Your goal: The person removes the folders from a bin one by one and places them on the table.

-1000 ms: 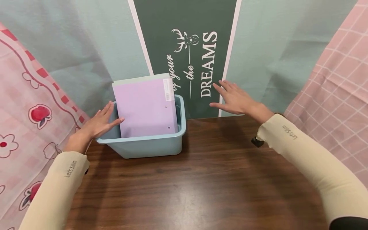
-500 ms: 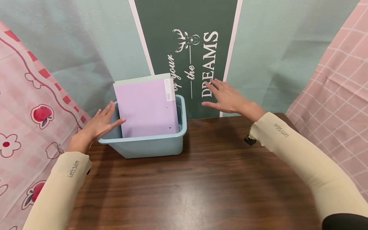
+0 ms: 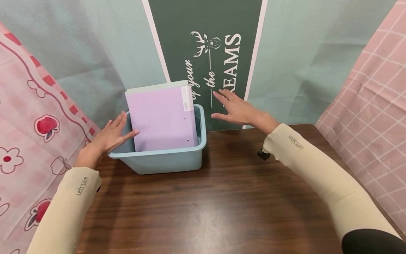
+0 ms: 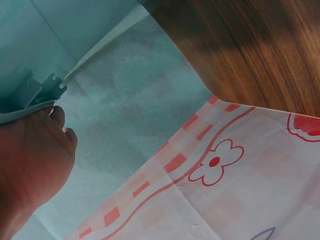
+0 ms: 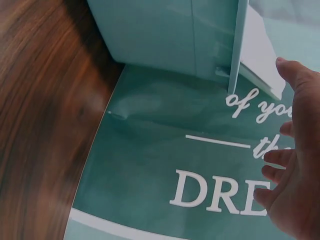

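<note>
We find the bin (image 3: 171, 163) on the table (image 3: 190, 211), folders (image 3: 160, 120) standing inside. The left hand (image 3: 109, 137) lies straight-fingered at its left end; the right hand (image 3: 239, 110), fingers extended, holds nothing, apart from it. We judge the bin stiff, smooth, fairly light; grip both ends beneath the rim (image 3: 168, 152). Folders may slide.

A blue bin (image 3: 168, 163) blocks low passage left of centre in the head view, a purple folder (image 3: 161, 120) rising above its rim. The left fingers (image 3: 120, 120) crowd its left end. A gap separates its right rim from the right fingers (image 3: 221, 98); the tabletop (image 3: 228, 201) leaves room across lower centre.
</note>
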The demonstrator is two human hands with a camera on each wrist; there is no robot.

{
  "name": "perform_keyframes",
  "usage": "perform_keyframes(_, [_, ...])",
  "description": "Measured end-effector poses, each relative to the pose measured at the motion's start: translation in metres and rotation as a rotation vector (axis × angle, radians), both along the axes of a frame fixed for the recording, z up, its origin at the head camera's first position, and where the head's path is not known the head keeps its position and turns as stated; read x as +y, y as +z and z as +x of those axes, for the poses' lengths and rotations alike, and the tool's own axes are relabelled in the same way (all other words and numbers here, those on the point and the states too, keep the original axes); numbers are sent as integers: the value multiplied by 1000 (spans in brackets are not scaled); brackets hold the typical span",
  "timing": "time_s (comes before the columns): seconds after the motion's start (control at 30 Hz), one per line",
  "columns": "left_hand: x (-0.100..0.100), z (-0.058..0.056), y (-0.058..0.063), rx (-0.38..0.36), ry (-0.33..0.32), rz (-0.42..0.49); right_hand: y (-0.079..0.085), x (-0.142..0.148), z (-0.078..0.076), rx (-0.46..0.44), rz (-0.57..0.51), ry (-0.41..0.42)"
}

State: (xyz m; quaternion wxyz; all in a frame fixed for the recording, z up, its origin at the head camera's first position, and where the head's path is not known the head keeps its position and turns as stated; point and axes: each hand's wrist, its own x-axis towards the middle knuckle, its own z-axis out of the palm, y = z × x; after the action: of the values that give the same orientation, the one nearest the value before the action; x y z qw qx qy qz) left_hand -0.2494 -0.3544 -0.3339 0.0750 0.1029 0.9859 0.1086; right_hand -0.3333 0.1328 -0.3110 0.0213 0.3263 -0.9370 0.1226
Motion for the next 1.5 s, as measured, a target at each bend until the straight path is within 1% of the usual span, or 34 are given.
perform_keyframes(0.2, [1,-1,-1,-7,2,3,-6,-14,-1,-35,-20,9])
perform_keyframes(0.33, [1,-1,-1,-10,-1,3,-10,-23,1,-64,-41,14])
perform_keyframes(0.6, [1,0,0,-16,0,5,-14,-37,3,-49,-66,40])
perform_keyframes(0.87, [-1,1,0,-19,7,26,-16,-53,3,-94,-102,59])
perform_keyframes(1.17, [-1,0,0,-39,16,42,-18,-71,2,-132,-190,94])
perform_keyframes(1.5, [1,1,1,-29,6,39,-17,-84,2,-189,-291,107])
